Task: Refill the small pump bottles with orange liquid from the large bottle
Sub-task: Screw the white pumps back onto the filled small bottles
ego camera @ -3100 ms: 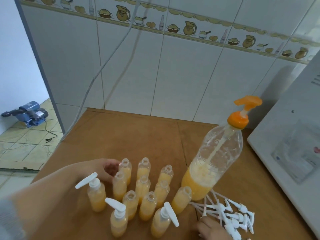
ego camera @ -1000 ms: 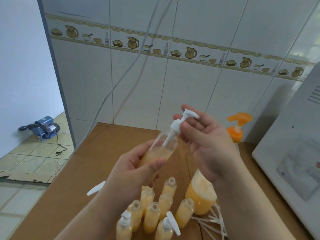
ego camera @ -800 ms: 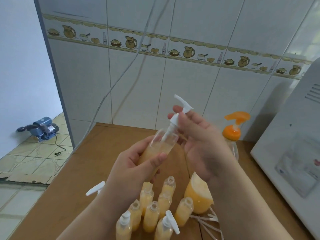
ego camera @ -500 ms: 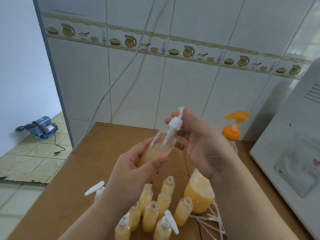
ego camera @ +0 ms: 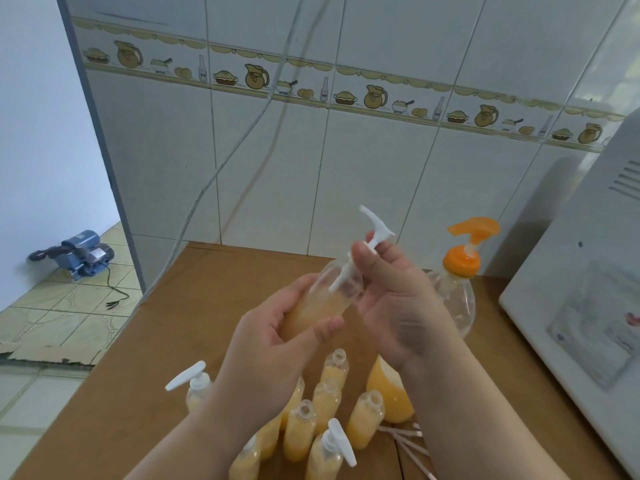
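The big bottle point(ego camera: 453, 299) stands on the wooden table point(ego camera: 194, 306), about a third full of orange liquid; it would likely be the heaviest thing here, its thin clear wall soft enough to buckle, so its middle is the place to hold it. In front of the big bottle stand the small bottles point(ego camera: 311, 420), filled and probably light, some open, some capped. Raised above them, tilted before the big bottle, is one small bottle point(ego camera: 322, 299): the left hand point(ego camera: 273, 344) wraps its lower body, a sound grip on smooth plastic. The right hand point(ego camera: 391, 292) pinches the white pump point(ego camera: 375, 226) at its collar, its tube already inside the neck. The pump looks stiff but thin-stemmed, so the collar seems safest to grip.
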A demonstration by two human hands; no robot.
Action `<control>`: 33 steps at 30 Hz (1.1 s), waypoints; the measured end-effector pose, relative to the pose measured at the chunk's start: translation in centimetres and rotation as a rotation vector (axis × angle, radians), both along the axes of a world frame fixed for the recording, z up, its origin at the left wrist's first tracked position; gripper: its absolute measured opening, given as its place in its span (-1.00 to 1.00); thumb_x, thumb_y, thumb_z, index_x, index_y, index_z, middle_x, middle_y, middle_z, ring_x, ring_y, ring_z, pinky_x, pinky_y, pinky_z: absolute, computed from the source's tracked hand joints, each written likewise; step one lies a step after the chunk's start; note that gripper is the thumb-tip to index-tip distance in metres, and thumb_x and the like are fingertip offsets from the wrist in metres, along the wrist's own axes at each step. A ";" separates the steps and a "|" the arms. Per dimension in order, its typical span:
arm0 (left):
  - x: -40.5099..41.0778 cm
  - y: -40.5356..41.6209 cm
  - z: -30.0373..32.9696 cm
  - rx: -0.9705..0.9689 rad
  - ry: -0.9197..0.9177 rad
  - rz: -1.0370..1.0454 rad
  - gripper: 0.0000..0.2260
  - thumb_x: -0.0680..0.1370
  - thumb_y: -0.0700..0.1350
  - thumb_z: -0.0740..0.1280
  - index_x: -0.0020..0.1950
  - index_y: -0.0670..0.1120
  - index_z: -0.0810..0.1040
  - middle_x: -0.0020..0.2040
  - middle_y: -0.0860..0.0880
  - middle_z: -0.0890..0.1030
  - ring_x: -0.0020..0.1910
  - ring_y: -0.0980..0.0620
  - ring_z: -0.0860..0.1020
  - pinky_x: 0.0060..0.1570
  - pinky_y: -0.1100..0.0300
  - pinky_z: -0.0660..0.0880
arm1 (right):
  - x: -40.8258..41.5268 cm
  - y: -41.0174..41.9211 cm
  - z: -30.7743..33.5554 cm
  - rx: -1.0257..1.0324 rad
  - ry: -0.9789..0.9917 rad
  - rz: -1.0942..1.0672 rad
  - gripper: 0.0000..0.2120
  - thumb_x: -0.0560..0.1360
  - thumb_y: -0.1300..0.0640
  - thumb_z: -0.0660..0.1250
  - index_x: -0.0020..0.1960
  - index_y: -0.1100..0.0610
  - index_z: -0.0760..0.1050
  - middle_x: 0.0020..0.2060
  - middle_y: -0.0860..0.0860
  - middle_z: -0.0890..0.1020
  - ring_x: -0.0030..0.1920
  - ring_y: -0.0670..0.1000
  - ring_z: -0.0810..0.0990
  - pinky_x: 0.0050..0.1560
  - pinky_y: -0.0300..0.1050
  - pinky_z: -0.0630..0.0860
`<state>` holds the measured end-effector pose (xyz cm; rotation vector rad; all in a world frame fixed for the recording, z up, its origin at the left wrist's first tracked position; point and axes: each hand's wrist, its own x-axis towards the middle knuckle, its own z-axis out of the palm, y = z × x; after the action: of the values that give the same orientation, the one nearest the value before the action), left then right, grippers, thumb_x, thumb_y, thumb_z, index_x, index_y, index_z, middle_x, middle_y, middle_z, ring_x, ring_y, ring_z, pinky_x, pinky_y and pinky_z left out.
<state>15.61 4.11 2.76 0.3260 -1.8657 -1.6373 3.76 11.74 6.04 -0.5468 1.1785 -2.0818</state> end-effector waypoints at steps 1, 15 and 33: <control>0.0 0.1 0.0 -0.015 -0.010 -0.001 -0.66 0.37 -0.06 0.40 0.09 0.23 0.49 -0.17 0.25 0.63 -0.26 0.23 0.60 -0.35 0.40 0.48 | 0.1 0.0 0.0 0.026 0.016 -0.009 -0.61 0.27 0.13 0.48 0.06 0.16 0.48 -0.24 -0.02 0.60 -0.09 0.02 0.57 0.23 0.13 0.44; -0.2 -1.8 -2.1 -0.603 -0.035 0.207 -0.53 0.52 0.08 0.33 0.40 0.18 0.30 0.17 0.36 0.42 0.15 0.36 0.42 0.02 0.51 0.40 | 1.2 0.5 -0.1 0.055 0.199 -0.149 -0.77 0.36 0.15 0.31 0.00 0.06 0.58 -0.13 0.00 0.70 0.00 -0.02 0.64 0.09 -0.10 0.55; 7.0 -4.4 -7.7 -0.421 -0.455 0.299 -0.74 0.48 -0.11 0.35 -0.05 0.31 0.53 -0.03 0.29 0.52 -0.07 0.25 0.50 -0.22 0.32 0.46 | 0.8 11.2 -9.7 0.926 0.738 -0.071 -0.69 0.42 0.30 0.41 -0.18 -0.14 0.56 -0.27 -0.19 0.64 -0.19 -0.24 0.57 -0.19 -0.47 0.41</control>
<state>22.61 -0.27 -4.98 0.7984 -2.2988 -0.9921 4.54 22.98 -3.62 -0.8144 2.3862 -1.1356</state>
